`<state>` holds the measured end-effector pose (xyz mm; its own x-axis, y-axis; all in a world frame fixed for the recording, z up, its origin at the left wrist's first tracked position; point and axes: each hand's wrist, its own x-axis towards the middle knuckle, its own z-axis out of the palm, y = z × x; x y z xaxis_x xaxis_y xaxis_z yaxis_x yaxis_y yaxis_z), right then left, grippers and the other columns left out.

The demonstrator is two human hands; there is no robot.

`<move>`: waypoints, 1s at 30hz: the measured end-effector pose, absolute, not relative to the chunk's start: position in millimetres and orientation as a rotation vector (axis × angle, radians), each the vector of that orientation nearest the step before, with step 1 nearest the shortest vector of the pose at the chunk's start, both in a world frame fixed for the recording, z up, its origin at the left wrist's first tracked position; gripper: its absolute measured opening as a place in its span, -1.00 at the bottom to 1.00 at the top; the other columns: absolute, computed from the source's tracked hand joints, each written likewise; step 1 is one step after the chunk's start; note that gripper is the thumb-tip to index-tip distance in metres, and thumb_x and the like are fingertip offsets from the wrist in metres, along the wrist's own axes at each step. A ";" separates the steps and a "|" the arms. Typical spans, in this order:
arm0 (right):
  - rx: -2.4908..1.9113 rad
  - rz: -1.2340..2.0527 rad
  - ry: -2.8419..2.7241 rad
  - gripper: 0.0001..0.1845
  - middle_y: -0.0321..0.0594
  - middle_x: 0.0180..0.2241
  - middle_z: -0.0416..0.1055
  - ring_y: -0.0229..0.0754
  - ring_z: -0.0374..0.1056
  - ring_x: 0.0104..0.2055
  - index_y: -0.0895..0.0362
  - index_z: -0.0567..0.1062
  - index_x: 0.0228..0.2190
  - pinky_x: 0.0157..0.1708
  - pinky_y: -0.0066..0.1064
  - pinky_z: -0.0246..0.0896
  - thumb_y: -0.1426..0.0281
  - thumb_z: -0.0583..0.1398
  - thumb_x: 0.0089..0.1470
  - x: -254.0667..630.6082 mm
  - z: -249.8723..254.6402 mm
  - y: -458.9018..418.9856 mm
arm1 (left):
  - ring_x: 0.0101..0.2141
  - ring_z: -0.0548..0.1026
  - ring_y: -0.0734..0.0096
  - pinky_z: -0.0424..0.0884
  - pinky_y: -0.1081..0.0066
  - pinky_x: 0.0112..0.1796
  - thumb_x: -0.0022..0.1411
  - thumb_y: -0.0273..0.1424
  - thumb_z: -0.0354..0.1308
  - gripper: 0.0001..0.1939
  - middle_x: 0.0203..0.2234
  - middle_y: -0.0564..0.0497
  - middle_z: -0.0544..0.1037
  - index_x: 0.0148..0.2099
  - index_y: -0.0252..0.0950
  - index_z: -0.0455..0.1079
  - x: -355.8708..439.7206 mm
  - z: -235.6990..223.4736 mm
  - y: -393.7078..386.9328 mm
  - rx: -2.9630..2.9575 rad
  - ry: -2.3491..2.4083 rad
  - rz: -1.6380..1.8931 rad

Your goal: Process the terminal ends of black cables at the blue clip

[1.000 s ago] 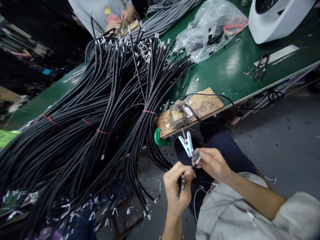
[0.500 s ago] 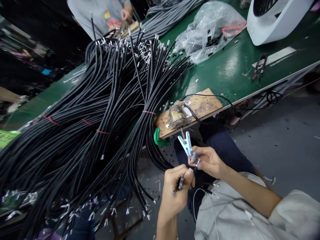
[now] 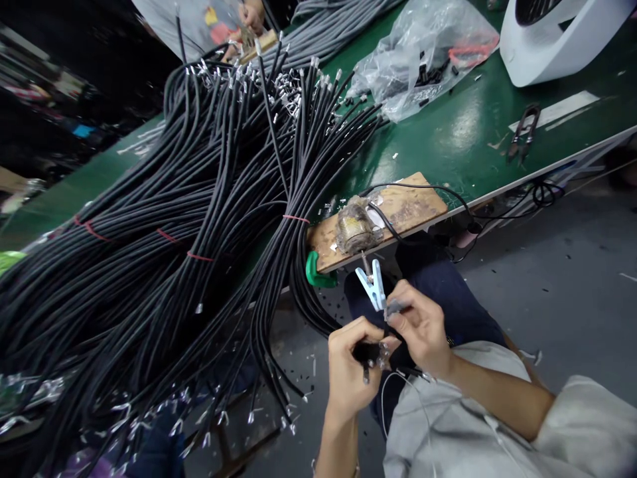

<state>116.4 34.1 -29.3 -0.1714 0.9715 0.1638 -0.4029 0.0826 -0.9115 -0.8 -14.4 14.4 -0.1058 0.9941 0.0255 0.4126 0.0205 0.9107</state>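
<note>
My left hand (image 3: 352, 364) is closed round black cables (image 3: 367, 355), whose cut ends stick out of the fist. Close by, my right hand (image 3: 423, 328) pinches at a cable's end, with something grey at its fingertips; the exact grip is blurred. Just above the fingers, a light-blue clothespin (image 3: 373, 285) hangs at the shaft of a small tape-wrapped motor (image 3: 355, 227). That motor sits on a wooden board (image 3: 415, 196), held at the table edge by a green clamp (image 3: 319, 271).
Bundles of black cable (image 3: 199, 192) tied with red bands cover the left side of the green table (image 3: 462, 143). Beyond lie a clear plastic bag (image 3: 398, 73), thread snips (image 3: 523, 135) and a white appliance (image 3: 552, 50). Another person's hand (image 3: 251, 16) works at the far side.
My right hand has shifted slightly right and its fingers are more curled. My left fist has turned, showing the cable ends from a different side. The view has shifted a little.
</note>
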 end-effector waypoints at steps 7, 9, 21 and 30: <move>-0.552 0.627 -1.642 -0.79 -0.10 -0.36 0.42 -0.10 0.28 -0.32 0.12 0.47 -0.26 -0.37 -0.24 0.29 0.60 0.16 0.07 137.3 -35.4 51.8 | -0.64 0.31 0.55 0.15 0.50 -0.57 0.27 -0.38 0.13 -0.76 -0.65 0.10 0.36 -0.44 -0.32 0.46 7.2 8.4 -14.3 1.444 1.827 1.207; -0.494 0.764 -1.665 -0.87 -0.11 -0.40 0.41 -0.12 0.27 -0.35 0.14 0.46 -0.30 -0.38 -0.24 0.28 0.55 0.19 0.07 145.8 -31.0 50.5 | -0.63 0.33 0.54 0.17 0.50 -0.55 0.27 -0.39 0.14 -0.76 -0.64 0.10 0.38 -0.45 -0.32 0.45 6.9 7.0 -14.1 1.468 1.825 1.227; -0.551 1.196 -1.650 -0.84 -0.12 -0.41 0.43 -0.16 0.25 -0.32 0.19 0.52 -0.40 -0.29 -0.29 0.20 0.38 0.20 0.18 144.9 -25.2 58.3 | -0.60 0.30 0.56 0.15 0.51 -0.53 0.27 -0.45 0.13 -0.79 -0.62 0.10 0.37 -0.44 -0.32 0.41 3.2 11.9 -14.5 1.513 1.674 1.163; -0.327 2.389 -0.758 -0.56 -0.40 -0.71 0.12 -0.40 -0.01 -0.66 0.20 0.37 -0.69 -0.63 -0.49 -0.13 0.15 0.32 -0.07 132.7 -38.3 58.1 | -0.51 0.37 0.49 0.25 0.49 -0.44 0.23 -0.49 0.14 -0.89 -0.55 0.07 0.42 -0.38 -0.30 0.41 -1.3 14.0 -5.9 1.592 1.419 1.199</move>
